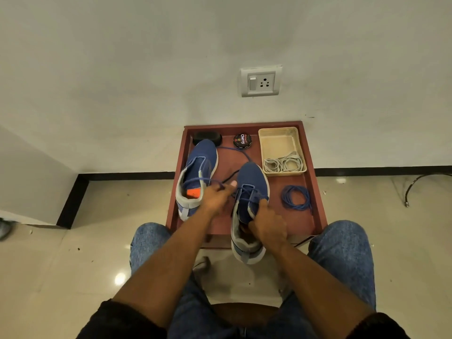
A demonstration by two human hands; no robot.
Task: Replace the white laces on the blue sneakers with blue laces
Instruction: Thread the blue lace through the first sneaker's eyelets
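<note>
White laces (283,164) binned, left hand (215,195) pinching the blue lace (230,149), right hand (266,222) gripping the half-laced, seemingly, right sneaker (252,189); second coil (296,197) waits.

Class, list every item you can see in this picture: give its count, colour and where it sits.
Sneakers: two, blue, on the table; right one partly laced.
Blue lace in use: one, trailing across the table.
Spare blue lace: one coil, table right.
White laces: two coils, in cream tray.
Polish tin: one, black, table back.
Black brush: one, back left.
Table: one, reddish-brown.
Wall socket: one, white.
Left hand: pinches lace.
Right hand: grips right sneaker.
</note>
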